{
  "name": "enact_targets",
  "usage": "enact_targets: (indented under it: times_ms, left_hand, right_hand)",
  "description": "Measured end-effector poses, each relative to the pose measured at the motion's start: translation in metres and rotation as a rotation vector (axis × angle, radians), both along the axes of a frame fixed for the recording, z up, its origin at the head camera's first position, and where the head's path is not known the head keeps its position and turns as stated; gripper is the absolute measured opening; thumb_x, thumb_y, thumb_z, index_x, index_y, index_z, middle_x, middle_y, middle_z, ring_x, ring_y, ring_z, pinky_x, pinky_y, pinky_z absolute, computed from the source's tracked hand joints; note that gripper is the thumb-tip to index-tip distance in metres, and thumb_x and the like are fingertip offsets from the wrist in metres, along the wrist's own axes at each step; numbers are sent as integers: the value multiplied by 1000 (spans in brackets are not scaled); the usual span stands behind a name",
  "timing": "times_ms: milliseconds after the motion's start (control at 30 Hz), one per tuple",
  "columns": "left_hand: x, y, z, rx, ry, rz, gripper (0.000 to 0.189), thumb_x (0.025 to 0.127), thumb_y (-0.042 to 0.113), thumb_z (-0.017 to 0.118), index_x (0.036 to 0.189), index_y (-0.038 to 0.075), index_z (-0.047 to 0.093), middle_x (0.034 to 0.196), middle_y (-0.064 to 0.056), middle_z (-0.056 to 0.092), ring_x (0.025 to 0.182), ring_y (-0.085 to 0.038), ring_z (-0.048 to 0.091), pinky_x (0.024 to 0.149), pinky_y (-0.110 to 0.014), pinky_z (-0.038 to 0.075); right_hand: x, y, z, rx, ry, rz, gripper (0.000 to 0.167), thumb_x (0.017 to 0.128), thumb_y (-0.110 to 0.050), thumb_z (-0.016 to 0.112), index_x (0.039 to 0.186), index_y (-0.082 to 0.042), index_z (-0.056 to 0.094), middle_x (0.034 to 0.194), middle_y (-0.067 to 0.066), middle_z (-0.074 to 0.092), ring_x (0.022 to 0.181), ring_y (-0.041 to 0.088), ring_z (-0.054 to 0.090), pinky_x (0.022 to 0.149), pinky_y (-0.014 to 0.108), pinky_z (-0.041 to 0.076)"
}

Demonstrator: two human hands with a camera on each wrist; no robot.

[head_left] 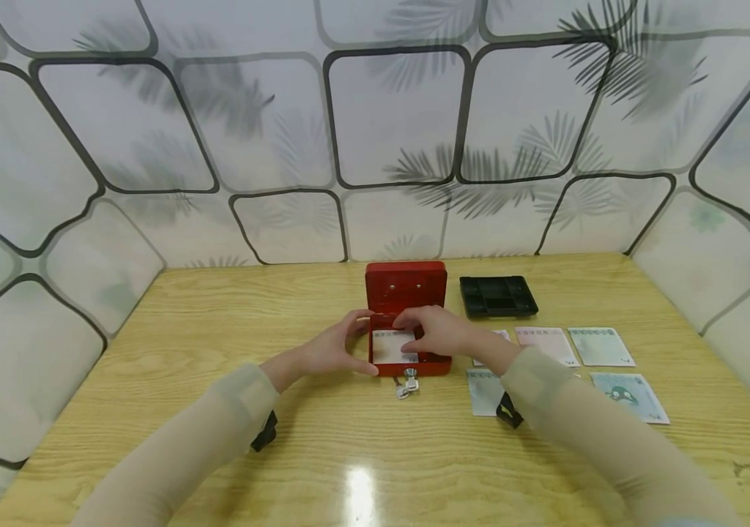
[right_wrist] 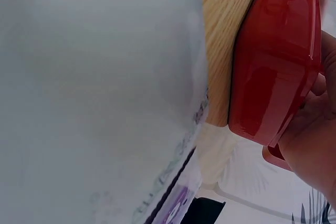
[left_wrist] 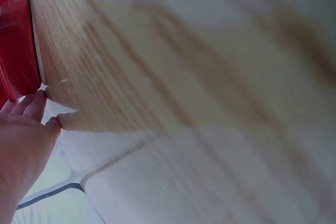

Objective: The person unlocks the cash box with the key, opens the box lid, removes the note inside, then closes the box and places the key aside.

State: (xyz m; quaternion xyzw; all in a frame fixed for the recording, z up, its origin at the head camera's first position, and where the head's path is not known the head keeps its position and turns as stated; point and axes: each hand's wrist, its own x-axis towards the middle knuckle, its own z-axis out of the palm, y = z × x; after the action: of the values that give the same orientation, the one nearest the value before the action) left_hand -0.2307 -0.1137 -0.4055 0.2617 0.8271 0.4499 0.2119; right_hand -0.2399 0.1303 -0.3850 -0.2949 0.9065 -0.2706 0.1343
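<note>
A red cash box (head_left: pixel 442 364) stands with its lid (head_left: pixel 406 285) raised. Inside lies a pale printed banknote (head_left: pixel 393 348). My left hand (head_left: pixel 332 348) spans the box's left side, thumb at the front corner and fingers bent at the rear one; in the left wrist view the fingers (left_wrist: pixel 35 106) meet the red wall. From the right, my right hand (head_left: pixel 439 331) reaches in over the box, thumb and forefinger apart over the banknote's right part. In the right wrist view that hand's fingertips are hidden behind the box wall. A small silver key set (head_left: pixel 405 386) hangs at the front lock.
Behind and right of the box sits a black compartment tray (head_left: pixel 499 296). Several banknotes lie to the right, among them a pink one (head_left: pixel 546 344), a green one (head_left: pixel 602 346) and a blue-green one (head_left: pixel 632 396). A patterned cloth wall (head_left: pixel 395 117) borders the wooden table (head_left: pixel 250 307).
</note>
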Motion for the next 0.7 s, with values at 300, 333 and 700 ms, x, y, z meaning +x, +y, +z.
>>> enact_targets:
  times_ms: [300,333,700]
  left_hand:
    - [1,1,1,7,10,2,90,80,16,82,148,12,24,151,-15,36,141,-27,30,115,-51,12]
    - [1,2,1,9,9,2,90,80,15,82,148,11,23,152,-16,36,141,-28,29,115,-51,12]
    - [-1,0,-1,14,14,-10,90,80,17,82,148,13,23,152,-15,35,141,-28,30,115,-53,12]
  right_hand:
    - [3,-3,1,-1,-27,-4,37,87,-19,75,120,-5,64,113,3,67,107,20,61,97,39,46]
    - [3,-3,0,-5,-30,-4,37,87,-19,75,119,-5,64,113,3,67,107,20,61,97,39,46]
    - [1,-4,-4,-22,-34,0,36,87,-19,75,119,-7,64,105,-3,68,103,16,62,95,38,47]
